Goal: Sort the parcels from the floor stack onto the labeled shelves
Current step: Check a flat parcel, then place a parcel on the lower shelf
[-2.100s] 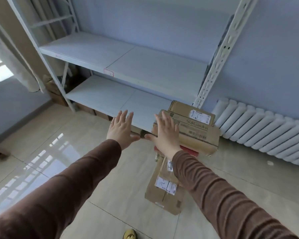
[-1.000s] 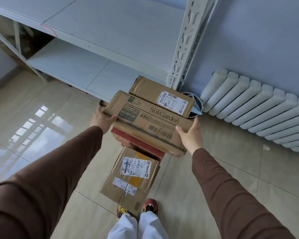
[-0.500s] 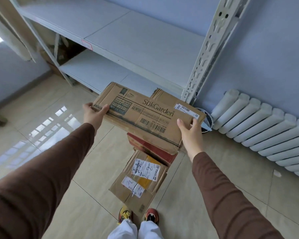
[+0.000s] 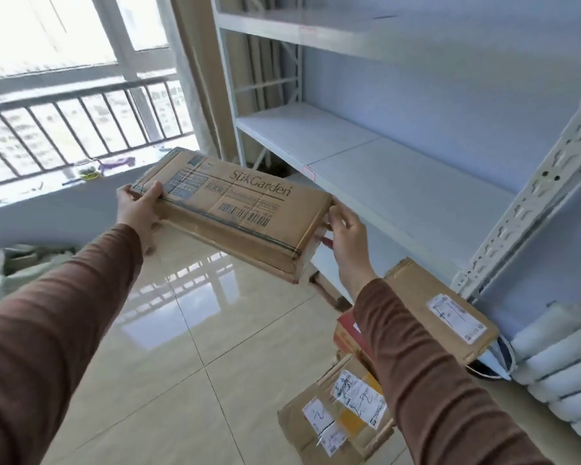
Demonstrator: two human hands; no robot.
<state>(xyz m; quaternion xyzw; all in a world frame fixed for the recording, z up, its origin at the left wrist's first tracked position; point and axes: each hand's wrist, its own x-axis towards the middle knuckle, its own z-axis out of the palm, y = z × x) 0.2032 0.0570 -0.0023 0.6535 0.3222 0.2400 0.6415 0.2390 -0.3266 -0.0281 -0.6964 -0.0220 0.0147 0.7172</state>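
I hold a long flat cardboard parcel [image 4: 235, 209] printed "SükGarden" in the air, tilted, just left of the white shelf unit. My left hand [image 4: 138, 209] grips its left end and my right hand [image 4: 344, 234] grips its right end. Beside the parcel's right end is the middle shelf [image 4: 399, 176], bare, with a small red-edged label [image 4: 309, 172] on its front lip. On the floor at lower right stays the stack: a brown parcel [image 4: 440, 310] with a white label, a red box [image 4: 349, 333] under it, and a taped parcel [image 4: 336, 417] at the bottom.
An upper shelf [image 4: 316, 25] carries another label. A perforated white upright [image 4: 530, 203] stands at right, with a white radiator [image 4: 557, 370] beyond it. A window with a railing [image 4: 64, 119] and a curtain [image 4: 198, 68] are at left. A greenish bundle [image 4: 17, 263] lies on the glossy tiled floor.
Both hands reached to the stack, gripped the top long parcel by its ends and lifted it up and to the left. My view turned up and left toward the shelves and window.
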